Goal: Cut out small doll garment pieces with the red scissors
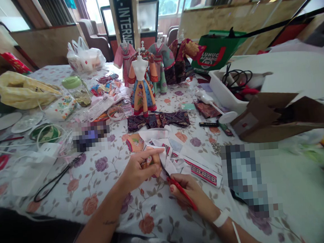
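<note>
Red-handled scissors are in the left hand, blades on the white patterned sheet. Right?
No: the red-handled scissors are in the right hand, not the left hand, as the head view shows. Their blades are on the white patterned sheet.

One left hand (140, 170) on one cloth scrap (155, 160), one right hand (191, 192) on one pair of scissors (181, 191); beyond the fingers (153, 153), four doll dresses (142, 96), one green tote bag (215, 51), one white tray (226, 88).

head-worn view, facing forward and down
</note>
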The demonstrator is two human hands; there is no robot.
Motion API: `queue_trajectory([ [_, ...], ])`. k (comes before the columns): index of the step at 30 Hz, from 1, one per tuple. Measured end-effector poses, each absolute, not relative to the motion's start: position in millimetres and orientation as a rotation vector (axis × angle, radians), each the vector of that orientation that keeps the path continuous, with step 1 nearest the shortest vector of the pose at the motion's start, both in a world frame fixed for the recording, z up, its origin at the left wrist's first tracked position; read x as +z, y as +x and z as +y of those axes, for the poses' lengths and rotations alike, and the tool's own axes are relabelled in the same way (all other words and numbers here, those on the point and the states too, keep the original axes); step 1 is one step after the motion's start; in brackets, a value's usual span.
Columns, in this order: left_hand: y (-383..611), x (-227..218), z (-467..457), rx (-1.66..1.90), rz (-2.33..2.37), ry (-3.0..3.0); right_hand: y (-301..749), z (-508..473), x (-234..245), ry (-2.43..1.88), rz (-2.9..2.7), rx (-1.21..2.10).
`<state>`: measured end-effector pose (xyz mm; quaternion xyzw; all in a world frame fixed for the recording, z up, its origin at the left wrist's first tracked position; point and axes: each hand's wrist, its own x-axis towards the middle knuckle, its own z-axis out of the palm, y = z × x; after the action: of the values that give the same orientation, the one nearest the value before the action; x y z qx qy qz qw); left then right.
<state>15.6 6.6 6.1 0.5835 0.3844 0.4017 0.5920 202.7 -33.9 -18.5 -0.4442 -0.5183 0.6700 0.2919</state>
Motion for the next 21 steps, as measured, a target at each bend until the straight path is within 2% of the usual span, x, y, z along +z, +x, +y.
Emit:
queue_trajectory([
  [21, 15.3, 3.5, 6.1, 0.912, 0.909, 1.325, 202.4, -34.4, -23.4, -1.224, -1.341, 1.793],
])
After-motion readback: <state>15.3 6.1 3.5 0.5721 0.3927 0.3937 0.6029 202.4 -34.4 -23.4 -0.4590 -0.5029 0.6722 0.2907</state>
